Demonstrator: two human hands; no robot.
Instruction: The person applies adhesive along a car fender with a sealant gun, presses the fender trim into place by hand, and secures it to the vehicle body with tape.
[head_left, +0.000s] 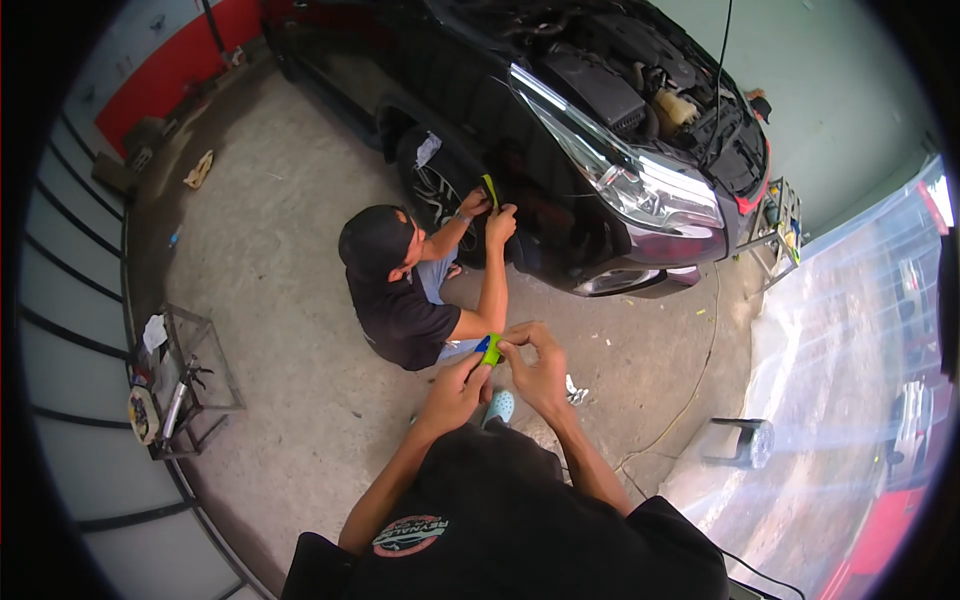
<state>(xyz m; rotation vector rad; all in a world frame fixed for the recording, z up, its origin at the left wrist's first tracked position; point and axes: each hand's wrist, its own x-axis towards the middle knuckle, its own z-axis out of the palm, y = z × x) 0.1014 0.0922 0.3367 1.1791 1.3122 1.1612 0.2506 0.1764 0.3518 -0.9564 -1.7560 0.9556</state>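
A strip [492, 353] is showing bright lime green, with a blue patch [483, 343] at its left that may be a separate piece. It is sitting slightly near of the scene's centre. The left hand [456, 396] is pinching it, fingers curled nearly together; the right hand [540, 373] is grasping its right side between thumb and fingers. Farther off, a co-worker [398, 318] is hunching low beside the black car [440, 75].
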